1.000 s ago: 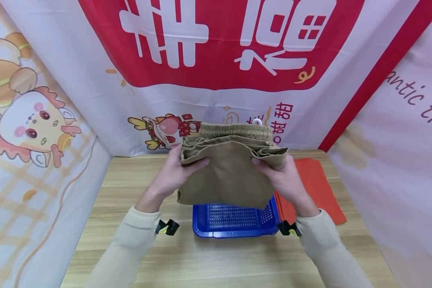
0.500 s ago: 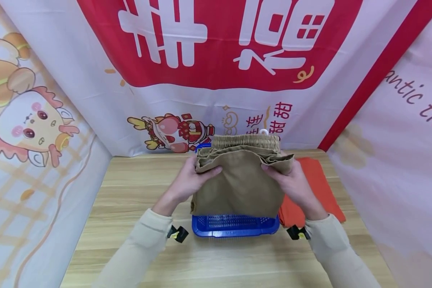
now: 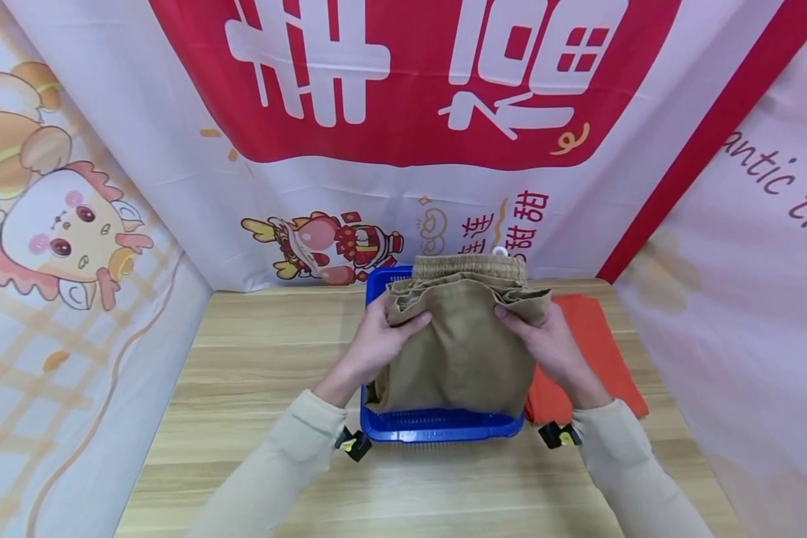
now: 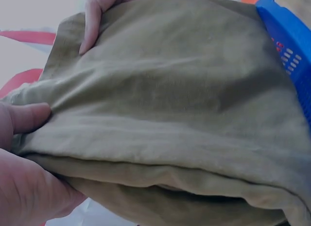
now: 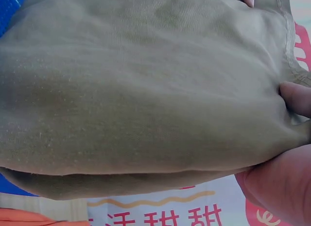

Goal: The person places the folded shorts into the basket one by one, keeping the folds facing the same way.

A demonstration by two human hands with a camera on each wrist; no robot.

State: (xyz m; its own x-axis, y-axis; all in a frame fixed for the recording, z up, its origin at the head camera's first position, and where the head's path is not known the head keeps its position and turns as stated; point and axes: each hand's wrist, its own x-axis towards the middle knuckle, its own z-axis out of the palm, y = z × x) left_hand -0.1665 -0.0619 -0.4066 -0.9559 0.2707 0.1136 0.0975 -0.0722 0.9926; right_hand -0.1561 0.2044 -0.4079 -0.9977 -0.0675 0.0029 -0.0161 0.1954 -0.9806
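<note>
Folded khaki trousers (image 3: 467, 351) with a gathered elastic waistband are held over a blue plastic basket (image 3: 437, 432). My left hand (image 3: 385, 335) grips their left side, thumb on the near face and fingers behind. On the opposite side, my right hand (image 3: 550, 342) holds them the same way, its thumb pressing the fabric. In the left wrist view the folded layers of the trousers (image 4: 165, 95) spread between both hands. The right wrist view shows a long fold of the trousers (image 5: 136, 104) with the thumb at their edge. Most of the basket's inside is hidden behind the cloth.
A folded orange cloth (image 3: 595, 344) lies on the wooden table (image 3: 262, 351), right beside the basket. A small white loop (image 3: 500, 252) shows behind the waistband. Printed fabric walls (image 3: 296, 179) enclose the table at the back and both sides.
Both hands have carried the trousers rightward and down, so they are now over the basket. The basket's back left corner has come into view. The orange cloth has stayed put.
</note>
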